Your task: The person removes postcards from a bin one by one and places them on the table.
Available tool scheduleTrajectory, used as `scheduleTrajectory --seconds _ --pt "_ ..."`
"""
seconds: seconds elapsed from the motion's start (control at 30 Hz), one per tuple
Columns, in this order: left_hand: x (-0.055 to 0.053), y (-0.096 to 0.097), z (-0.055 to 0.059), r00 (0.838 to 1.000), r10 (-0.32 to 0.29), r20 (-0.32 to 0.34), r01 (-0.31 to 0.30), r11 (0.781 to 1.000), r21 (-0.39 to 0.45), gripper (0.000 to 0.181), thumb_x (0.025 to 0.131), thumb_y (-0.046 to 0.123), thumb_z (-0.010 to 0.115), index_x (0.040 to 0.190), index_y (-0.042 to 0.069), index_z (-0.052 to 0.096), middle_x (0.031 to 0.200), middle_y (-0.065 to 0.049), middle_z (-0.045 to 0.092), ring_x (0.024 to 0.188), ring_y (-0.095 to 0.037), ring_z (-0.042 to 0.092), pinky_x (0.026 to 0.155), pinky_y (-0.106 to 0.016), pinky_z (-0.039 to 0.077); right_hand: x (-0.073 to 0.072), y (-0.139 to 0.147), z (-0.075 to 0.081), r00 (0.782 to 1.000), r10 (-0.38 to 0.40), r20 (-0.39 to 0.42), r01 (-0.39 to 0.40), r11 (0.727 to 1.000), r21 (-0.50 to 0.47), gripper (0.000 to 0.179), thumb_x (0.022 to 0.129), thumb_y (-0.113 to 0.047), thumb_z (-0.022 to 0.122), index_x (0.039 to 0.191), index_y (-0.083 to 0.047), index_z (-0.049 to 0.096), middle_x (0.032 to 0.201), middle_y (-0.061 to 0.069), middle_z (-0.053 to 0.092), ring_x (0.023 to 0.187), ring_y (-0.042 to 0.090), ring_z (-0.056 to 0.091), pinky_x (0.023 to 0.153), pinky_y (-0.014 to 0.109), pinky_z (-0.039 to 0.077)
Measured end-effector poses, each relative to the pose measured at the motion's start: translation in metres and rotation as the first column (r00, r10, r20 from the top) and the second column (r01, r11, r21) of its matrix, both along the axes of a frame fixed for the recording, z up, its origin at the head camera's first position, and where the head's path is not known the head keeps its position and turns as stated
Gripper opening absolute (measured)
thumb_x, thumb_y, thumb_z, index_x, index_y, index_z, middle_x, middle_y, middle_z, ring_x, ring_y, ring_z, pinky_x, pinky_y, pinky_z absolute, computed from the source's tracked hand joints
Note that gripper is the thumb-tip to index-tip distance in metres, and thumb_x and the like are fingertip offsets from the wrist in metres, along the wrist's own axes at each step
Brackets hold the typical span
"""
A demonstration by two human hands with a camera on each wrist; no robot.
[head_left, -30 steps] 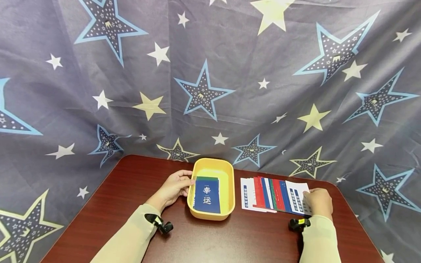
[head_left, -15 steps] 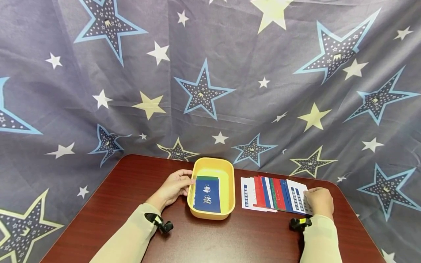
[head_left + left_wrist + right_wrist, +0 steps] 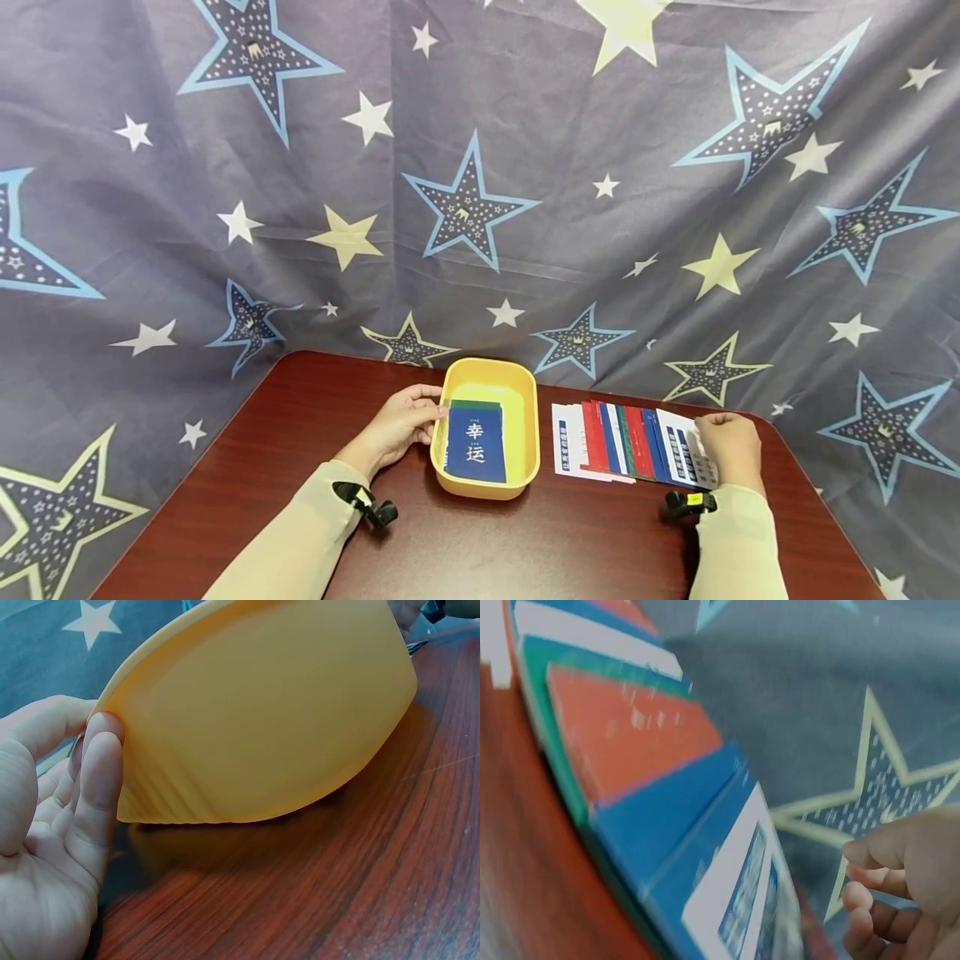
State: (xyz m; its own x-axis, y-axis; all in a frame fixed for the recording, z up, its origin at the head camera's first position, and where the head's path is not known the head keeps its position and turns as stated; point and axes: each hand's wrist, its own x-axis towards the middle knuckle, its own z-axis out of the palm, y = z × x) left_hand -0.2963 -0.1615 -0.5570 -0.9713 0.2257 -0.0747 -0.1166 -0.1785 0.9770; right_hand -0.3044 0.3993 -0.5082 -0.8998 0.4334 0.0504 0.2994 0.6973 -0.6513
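Note:
My left hand point(image 3: 397, 429) pinches the left rim of a yellow plastic tub point(image 3: 525, 433); in the left wrist view its fingertips point(image 3: 99, 769) lie against the tub's outer wall. Inside the tub rests a blue card point(image 3: 476, 454) with white characters, over a green-edged one. To the right, a fanned row of red, blue, green and white cards point(image 3: 637, 437) lies on the table. My right hand point(image 3: 729, 450) is over the row's right end, by a white card point(image 3: 681, 446). In the right wrist view its loosely curled fingers point(image 3: 859, 896) appear apart from the cards, which are blurred.
A dark red wooden table point(image 3: 480, 550) carries everything. Behind it hangs a grey curtain point(image 3: 555, 250) printed with stars, close to the table's back edge. Black wrist-camera mounts point(image 3: 365, 504) sit on both sleeves.
My right hand has shifted slightly right and up, so more of the rightmost dark-printed card shows. The left hand keeps its place on the tub. The head view has shifted slightly.

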Motion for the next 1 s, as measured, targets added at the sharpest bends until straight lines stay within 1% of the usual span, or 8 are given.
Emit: scheduleTrajectory --seconds 0.07,0.23,0.3,0.43,0.63,0.8,0.87,1.0 --pt "-0.002 0.001 0.001 1.000 -0.001 0.000 0.001 1.000 -0.001 0.055 0.105 0.001 0.073 0.154 -0.006 0.049 0.088 0.000 0.074 0.058 -0.007 0.065 0.051 -0.018 0.058 -0.002 -0.008 0.009 0.998 0.049 -0.026 -0.049 0.999 0.001 0.039 0.106 -0.033 0.067 0.113 0.004 0.079 0.131 0.035 0.072 0.119 0.052 0.067 0.102 0.063 0.055" --pt "-0.004 -0.004 0.000 1.000 0.010 0.000 -0.010 1.000 -0.013 0.057 0.105 0.003 0.075 0.155 -0.006 0.049 0.087 0.001 0.074 0.058 -0.007 0.064 0.051 -0.018 0.057 -0.008 -0.046 0.038 0.974 0.202 -0.103 -0.201 0.979 0.021 0.037 0.108 -0.030 0.070 0.117 0.005 0.079 0.122 0.032 0.077 0.108 0.043 0.071 0.089 0.047 0.058" --pt "-0.002 -0.005 -0.001 1.000 0.017 0.009 -0.017 1.000 -0.015 0.057 0.105 0.004 0.076 0.155 -0.006 0.049 0.087 0.001 0.074 0.058 -0.007 0.064 0.051 -0.018 0.058 -0.007 -0.065 0.048 0.956 0.259 -0.137 -0.259 0.966 0.019 0.034 0.108 -0.029 0.072 0.117 0.004 0.080 0.110 0.026 0.080 0.095 0.032 0.073 0.081 0.037 0.055" --pt "-0.001 -0.004 -0.002 1.000 0.007 0.015 -0.007 1.000 -0.011 0.058 0.105 0.003 0.075 0.155 -0.006 0.048 0.087 0.002 0.074 0.058 -0.007 0.064 0.052 -0.018 0.058 0.000 -0.102 0.067 0.914 0.360 -0.184 -0.366 0.930 0.001 0.032 0.108 -0.028 0.075 0.119 0.002 0.079 0.097 0.017 0.082 0.077 0.011 0.069 0.071 0.030 0.055" --pt "-0.004 -0.003 -0.001 1.000 0.006 -0.005 -0.006 1.000 0.002 0.057 0.104 0.002 0.075 0.155 -0.007 0.049 0.088 0.001 0.074 0.058 -0.007 0.065 0.051 -0.017 0.057 0.004 -0.159 0.083 0.843 0.500 -0.196 -0.521 0.851 -0.068 0.034 0.110 -0.026 0.076 0.130 0.001 0.075 0.099 0.018 0.081 0.072 0.011 0.073 0.067 0.027 0.058" --pt "-0.005 -0.002 -0.001 1.000 0.001 -0.006 -0.001 1.000 -0.003 0.056 0.105 0.002 0.075 0.154 -0.006 0.050 0.088 0.000 0.074 0.058 -0.007 0.065 0.052 -0.018 0.058 0.000 -0.208 0.095 0.787 0.599 -0.151 -0.615 0.782 -0.105 0.039 0.110 -0.026 0.076 0.138 0.001 0.070 0.097 0.014 0.079 0.074 0.018 0.075 0.064 0.029 0.062" --pt "-0.004 -0.002 -0.001 1.000 0.002 -0.005 -0.002 1.000 -0.003 0.056 0.104 0.002 0.075 0.154 -0.006 0.050 0.088 0.000 0.074 0.058 -0.007 0.065 0.052 -0.018 0.058 -0.003 -0.229 0.099 0.767 0.634 -0.099 -0.641 0.760 -0.106 0.042 0.110 -0.027 0.076 0.141 0.001 0.069 0.103 0.015 0.079 0.076 0.023 0.078 0.065 0.031 0.065" --pt "0.000 0.000 -0.003 1.000 0.002 -0.002 -0.002 1.000 0.001 0.056 0.104 0.002 0.075 0.154 -0.006 0.050 0.088 0.000 0.074 0.058 -0.007 0.065 0.052 -0.018 0.058 -0.012 -0.269 0.100 0.710 0.702 0.050 -0.699 0.712 -0.066 0.052 0.111 -0.031 0.077 0.148 0.003 0.066 0.107 0.020 0.082 0.081 0.029 0.082 0.066 0.034 0.069"
